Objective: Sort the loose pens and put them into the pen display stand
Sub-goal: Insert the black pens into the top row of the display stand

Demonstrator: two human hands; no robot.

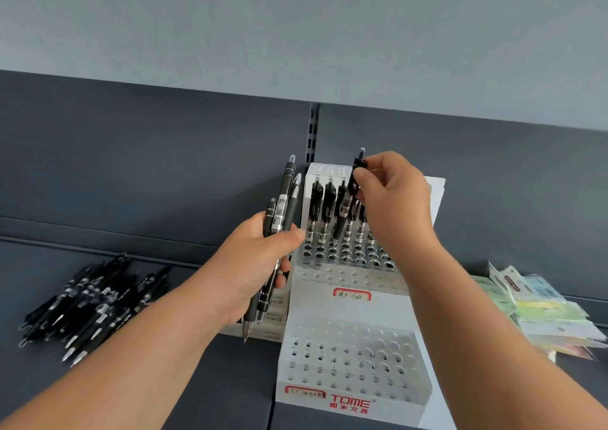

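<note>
R hand hides stand rear-right holes | pen tip unclear

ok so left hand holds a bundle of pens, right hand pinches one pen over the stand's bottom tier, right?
Not the bottom tier. In the head view the right hand pinches its pen over the top tier of the stand, beside the pens already standing there. The left hand does hold a bundle of pens.
</note>
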